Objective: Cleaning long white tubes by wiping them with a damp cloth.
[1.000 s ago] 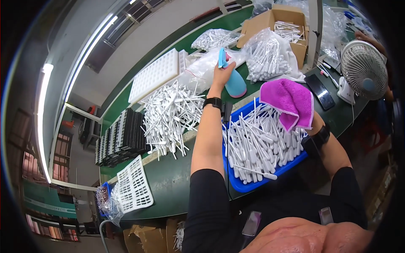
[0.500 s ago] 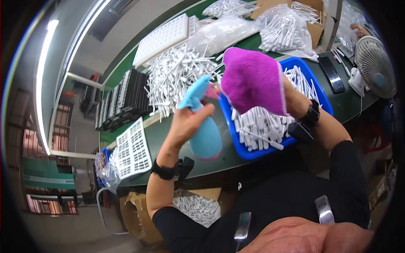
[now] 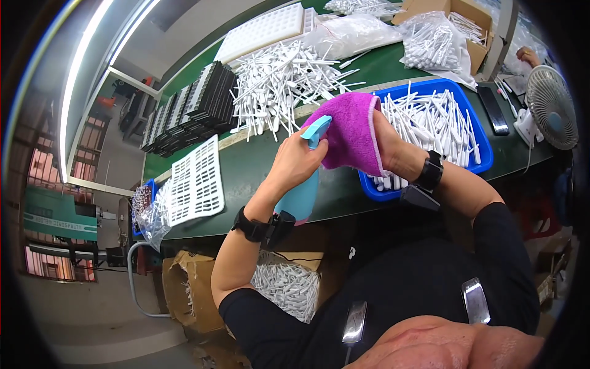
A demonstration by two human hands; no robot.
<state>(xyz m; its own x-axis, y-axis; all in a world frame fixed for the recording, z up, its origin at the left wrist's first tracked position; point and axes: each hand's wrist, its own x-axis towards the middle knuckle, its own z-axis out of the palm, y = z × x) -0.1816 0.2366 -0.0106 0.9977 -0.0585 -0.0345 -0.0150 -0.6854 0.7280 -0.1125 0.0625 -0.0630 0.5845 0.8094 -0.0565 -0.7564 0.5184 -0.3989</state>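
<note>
The fingers of the left hand [image 3: 295,163] are closed around the neck of the bottle [image 3: 301,200], a grip that probably leaves the trigger within reach; the far fingertips are hidden, so whether it is pressed cannot be told. The bottle is tilted, its spray head [image 3: 317,131] up and to the right, overlapping the cloth [image 3: 353,132]; whether they touch cannot be told. The purple cloth hangs over the right hand [image 3: 392,150], covering its fingers, so how far they are bent cannot be told; draped this way, it likely works as a mitt.

Just beyond is the blue tub [image 3: 376,194], whose raised walls keep its white sticks [image 3: 445,123] together at the near edge of the bench [image 3: 249,169], within the right arm's easy reach. A loose pile [image 3: 276,83] lies farther back, with black trays [image 3: 200,101] stacked beside it, presumably to save room. Left of the bottle lies a white grid [image 3: 196,184]. At the far right, a phone [image 3: 493,111] lies near the fan [image 3: 551,111].
</note>
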